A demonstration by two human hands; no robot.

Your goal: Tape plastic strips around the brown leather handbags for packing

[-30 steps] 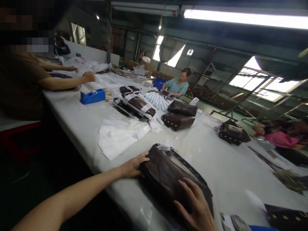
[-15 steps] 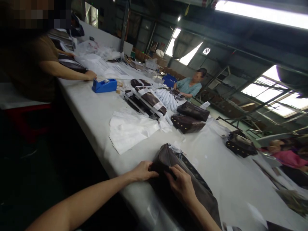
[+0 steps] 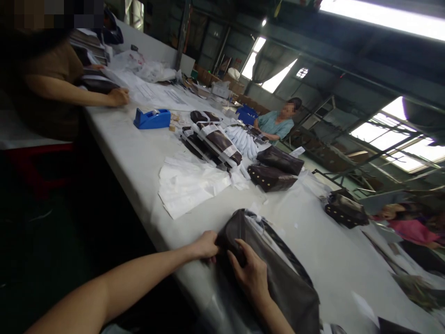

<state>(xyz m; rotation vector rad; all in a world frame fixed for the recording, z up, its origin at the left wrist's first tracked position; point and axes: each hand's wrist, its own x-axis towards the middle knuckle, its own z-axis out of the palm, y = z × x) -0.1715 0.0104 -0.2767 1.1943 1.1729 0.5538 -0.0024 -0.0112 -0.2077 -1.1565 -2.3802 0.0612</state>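
Note:
A dark brown leather-like bag (image 3: pixel 278 264) lies at the near edge of the table, with a strap and whitish wrapping along its far side. My left hand (image 3: pixel 207 246) is closed at the bag's left end, its fingertips partly hidden behind the dark material. On the near side of the same bag, my right hand (image 3: pixel 252 273) grips a dark fold between thumb and fingers.
White paper sheets (image 3: pixel 191 183) lie beyond the bag, with a blue tape dispenser (image 3: pixel 153 119) farther left. Wrapped bags (image 3: pixel 219 141) and studded bags (image 3: pixel 273 178) stand along the pale table (image 3: pixel 347 278). A co-worker's hand (image 3: pixel 119 97) rests at the far left.
My right hand has shifted slightly left and down along the bag, its fingers more spread. More white wrapping shows on the bag's top. The co-worker's hand has moved left.

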